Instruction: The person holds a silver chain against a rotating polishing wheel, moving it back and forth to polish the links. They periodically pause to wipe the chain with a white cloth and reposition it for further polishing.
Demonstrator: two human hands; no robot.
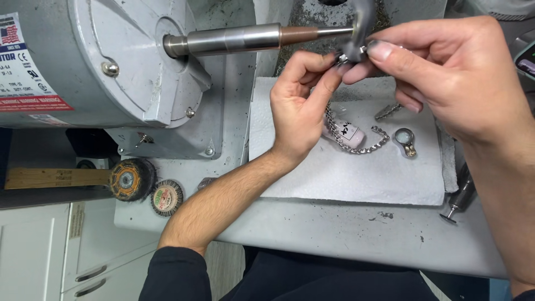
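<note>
Both the left hand (301, 106) and right hand (451, 72) pinch a small shiny metal piece (351, 54), fingers narrowed, against the spinning grey wheel (361, 19), its silver chain (356, 142) dangling onto white paper towel (345, 178).

Bright, even light is falling from overhead, glinting off the motor shaft (234, 39) and chain (356, 146). Soft shadows are lying under the forearm on the counter (334, 234). Focus is staying sharp; the spinning tip is blurring slightly.

A white, red and blue label (25, 67) wraps the grey motor (111, 56) at its left. A small pink tag (352, 132) with dark marks lies on the white towel (345, 178), mid-top
</note>
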